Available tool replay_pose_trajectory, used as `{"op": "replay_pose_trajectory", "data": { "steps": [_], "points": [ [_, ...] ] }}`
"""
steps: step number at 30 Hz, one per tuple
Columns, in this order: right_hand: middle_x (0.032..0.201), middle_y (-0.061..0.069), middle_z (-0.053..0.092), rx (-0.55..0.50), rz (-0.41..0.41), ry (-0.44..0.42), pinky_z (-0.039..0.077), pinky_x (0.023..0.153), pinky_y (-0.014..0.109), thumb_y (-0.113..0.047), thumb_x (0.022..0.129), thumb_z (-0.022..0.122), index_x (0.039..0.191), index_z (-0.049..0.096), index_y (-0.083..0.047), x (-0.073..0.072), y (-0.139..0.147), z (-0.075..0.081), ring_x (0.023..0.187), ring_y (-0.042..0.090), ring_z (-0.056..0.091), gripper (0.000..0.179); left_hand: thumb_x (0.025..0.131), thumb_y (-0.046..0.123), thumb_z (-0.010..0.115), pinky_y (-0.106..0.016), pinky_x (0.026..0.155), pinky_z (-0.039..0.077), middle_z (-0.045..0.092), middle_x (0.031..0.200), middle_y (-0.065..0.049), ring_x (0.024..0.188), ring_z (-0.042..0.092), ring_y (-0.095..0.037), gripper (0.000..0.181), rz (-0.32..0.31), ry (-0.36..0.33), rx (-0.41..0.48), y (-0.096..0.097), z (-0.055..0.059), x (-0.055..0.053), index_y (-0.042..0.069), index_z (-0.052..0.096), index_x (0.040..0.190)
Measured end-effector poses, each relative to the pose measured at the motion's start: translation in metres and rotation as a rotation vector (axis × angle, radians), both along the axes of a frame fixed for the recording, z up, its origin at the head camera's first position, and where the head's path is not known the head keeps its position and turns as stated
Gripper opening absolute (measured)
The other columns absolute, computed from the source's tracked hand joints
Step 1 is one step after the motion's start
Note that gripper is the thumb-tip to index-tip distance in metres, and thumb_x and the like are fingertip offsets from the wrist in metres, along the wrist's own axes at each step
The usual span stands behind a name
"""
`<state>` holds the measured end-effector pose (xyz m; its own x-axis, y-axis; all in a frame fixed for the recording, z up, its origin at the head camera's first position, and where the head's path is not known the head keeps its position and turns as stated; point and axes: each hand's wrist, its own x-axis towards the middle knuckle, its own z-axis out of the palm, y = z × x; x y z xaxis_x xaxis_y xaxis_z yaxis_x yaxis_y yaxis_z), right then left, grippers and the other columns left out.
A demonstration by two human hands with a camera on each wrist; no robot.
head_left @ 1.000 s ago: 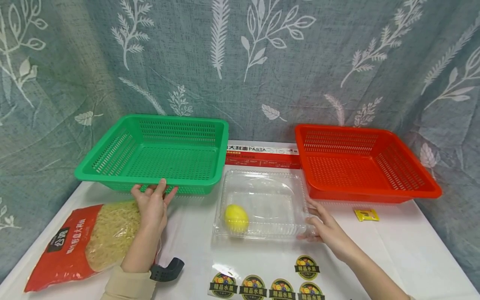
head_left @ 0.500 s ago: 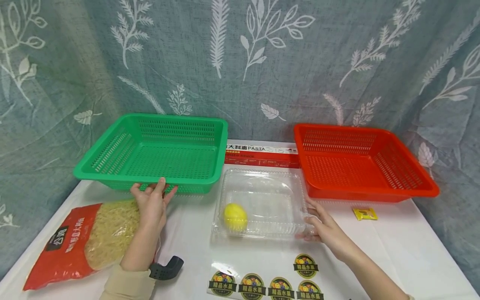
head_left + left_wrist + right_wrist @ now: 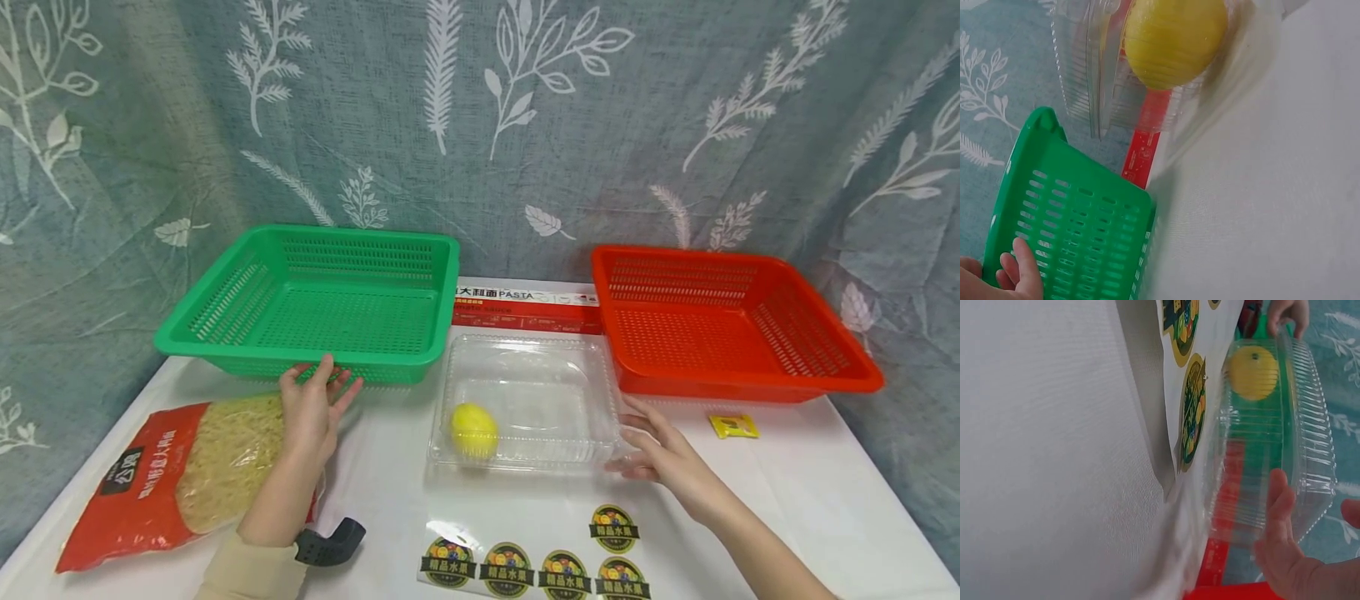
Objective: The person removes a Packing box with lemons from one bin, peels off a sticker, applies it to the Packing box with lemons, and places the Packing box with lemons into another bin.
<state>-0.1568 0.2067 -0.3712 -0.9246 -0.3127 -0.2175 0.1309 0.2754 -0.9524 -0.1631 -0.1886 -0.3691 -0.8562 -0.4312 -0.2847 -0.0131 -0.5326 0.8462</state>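
Observation:
A clear plastic clamshell box [image 3: 525,400], its lid down, sits mid-table with a lemon [image 3: 473,430] inside at its front left. Close beside its right edge is my right hand [image 3: 663,454], fingers extended and slightly spread; the right wrist view shows no grip on the box. My left hand [image 3: 311,412] is at the front rim of the green basket [image 3: 300,361], fingertips near or on the rim and holding nothing visible. The left wrist view shows those fingers against the basket's perforated wall [image 3: 1072,231].
A red bag of pasta [image 3: 172,483] lies under the left forearm. Round fruit stickers [image 3: 507,569] lie on a sheet at the front. A red basket [image 3: 735,383] stands at the back right, a small yellow packet [image 3: 733,426] before it. A red pasta box [image 3: 525,318] lies behind the clamshell.
My right hand has drawn slightly right, away from the clamshell's edge. The fingers of my left hand have loosened and spread a little at the green rim. The lemon and baskets stay put.

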Motion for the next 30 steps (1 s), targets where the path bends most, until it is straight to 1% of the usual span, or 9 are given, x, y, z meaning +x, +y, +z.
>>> {"op": "replay_pose_trajectory", "data": {
  "steps": [4, 8, 12, 14, 18, 20, 23, 27, 30],
  "points": [
    [0.137, 0.028, 0.028, -0.007, 0.020, 0.010, 0.051, 0.077, 0.027, -0.017, 0.096, 0.043, 0.144, 0.015, -0.005, 0.003, 0.005, 0.000, 0.086, 0.027, 0.065, 0.057, 0.095, 0.019, 0.047, -0.026, 0.090, 0.045, 0.045, 0.091, 0.001, 0.083, 0.053, -0.006, 0.044, -0.030, -0.004, -0.022, 0.001, 0.003, 0.005, 0.013, 0.014, 0.123],
    [0.135, 0.028, 0.032, 0.005, 0.035, 0.035, 0.051, 0.077, 0.028, -0.016, 0.095, 0.045, 0.143, 0.018, -0.004, 0.005, 0.008, -0.001, 0.085, 0.024, 0.065, 0.056, 0.095, 0.013, 0.044, -0.027, 0.092, 0.044, 0.040, 0.099, -0.001, 0.083, 0.054, -0.004, 0.047, -0.089, -0.038, -0.094, 0.003, 0.005, 0.011, 0.012, 0.010, 0.127],
    [0.134, 0.028, 0.036, 0.010, 0.040, 0.072, 0.052, 0.075, 0.030, -0.015, 0.095, 0.045, 0.143, 0.021, -0.003, 0.007, 0.012, -0.001, 0.084, 0.021, 0.065, 0.054, 0.094, 0.005, 0.043, -0.025, 0.088, 0.047, 0.037, 0.106, -0.004, 0.085, 0.054, -0.004, 0.050, -0.167, -0.078, -0.189, 0.006, 0.006, 0.018, 0.010, 0.009, 0.130],
    [0.133, 0.028, 0.037, 0.012, 0.036, 0.083, 0.052, 0.074, 0.031, -0.014, 0.095, 0.045, 0.143, 0.020, -0.002, 0.008, 0.014, -0.001, 0.085, 0.020, 0.064, 0.055, 0.093, 0.003, 0.043, -0.025, 0.085, 0.048, 0.040, 0.107, -0.005, 0.087, 0.054, -0.004, 0.048, -0.205, -0.091, -0.234, 0.007, 0.006, 0.022, 0.009, 0.011, 0.129],
    [0.133, 0.028, 0.038, 0.027, 0.021, 0.083, 0.052, 0.074, 0.031, -0.015, 0.095, 0.046, 0.142, 0.020, -0.002, 0.011, 0.015, -0.001, 0.087, 0.018, 0.063, 0.056, 0.093, 0.004, 0.044, -0.026, 0.083, 0.050, 0.042, 0.108, -0.007, 0.089, 0.054, -0.005, 0.035, -0.269, -0.091, -0.298, 0.012, 0.006, 0.027, 0.011, 0.024, 0.121],
    [0.132, 0.028, 0.039, 0.034, 0.014, 0.080, 0.052, 0.074, 0.031, -0.016, 0.095, 0.047, 0.142, 0.020, -0.003, 0.012, 0.016, -0.001, 0.088, 0.017, 0.063, 0.056, 0.093, 0.004, 0.044, -0.027, 0.082, 0.050, 0.044, 0.106, -0.006, 0.088, 0.054, -0.006, 0.029, -0.296, -0.087, -0.318, 0.015, 0.006, 0.030, 0.011, 0.030, 0.117],
    [0.132, 0.028, 0.039, 0.035, 0.008, 0.085, 0.051, 0.074, 0.031, -0.015, 0.095, 0.047, 0.142, 0.021, -0.003, 0.014, 0.017, -0.001, 0.089, 0.016, 0.062, 0.055, 0.092, 0.004, 0.044, -0.029, 0.080, 0.051, 0.048, 0.097, -0.002, 0.087, 0.055, -0.008, 0.022, -0.328, -0.090, -0.343, 0.018, 0.005, 0.033, 0.010, 0.035, 0.112],
    [0.130, 0.027, 0.041, 0.045, -0.010, 0.097, 0.051, 0.073, 0.033, -0.013, 0.094, 0.048, 0.140, 0.025, -0.002, 0.016, 0.018, -0.002, 0.090, 0.013, 0.062, 0.053, 0.092, 0.005, 0.047, -0.030, 0.076, 0.053, 0.051, 0.092, 0.000, 0.087, 0.055, -0.012, 0.021, -0.364, -0.096, -0.398, 0.023, 0.004, 0.037, 0.005, 0.037, 0.110],
    [0.127, 0.026, 0.045, 0.061, -0.031, 0.104, 0.050, 0.072, 0.034, -0.013, 0.094, 0.049, 0.132, 0.032, 0.000, 0.017, 0.019, -0.002, 0.091, 0.013, 0.061, 0.044, 0.090, 0.005, 0.053, -0.032, 0.076, 0.053, 0.052, 0.092, -0.002, 0.088, 0.056, -0.013, 0.025, -0.384, -0.098, -0.425, 0.028, 0.004, 0.041, 0.001, 0.038, 0.109]
  ]
}}
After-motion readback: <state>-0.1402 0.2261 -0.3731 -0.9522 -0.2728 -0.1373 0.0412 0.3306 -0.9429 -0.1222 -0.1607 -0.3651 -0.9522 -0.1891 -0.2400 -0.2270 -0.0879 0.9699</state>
